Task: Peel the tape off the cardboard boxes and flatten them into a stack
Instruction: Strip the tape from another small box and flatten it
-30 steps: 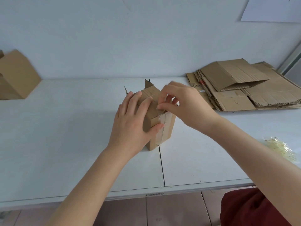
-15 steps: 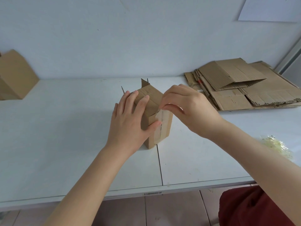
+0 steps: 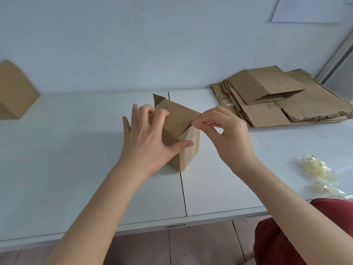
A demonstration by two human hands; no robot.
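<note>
Matt corrugated cardboard box (image 3: 178,119), glossy clear tape (image 3: 191,134), smooth white table (image 3: 76,150).

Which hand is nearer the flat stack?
Right. Right hand pinches tape at the box corner, just left of the stack; left hand holds the box, farther left.

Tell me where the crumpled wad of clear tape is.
Head view: the crumpled clear tape wad lies on the white table near its right front edge, right of the right forearm, nearer than the flattened brown cardboard stack.
</note>
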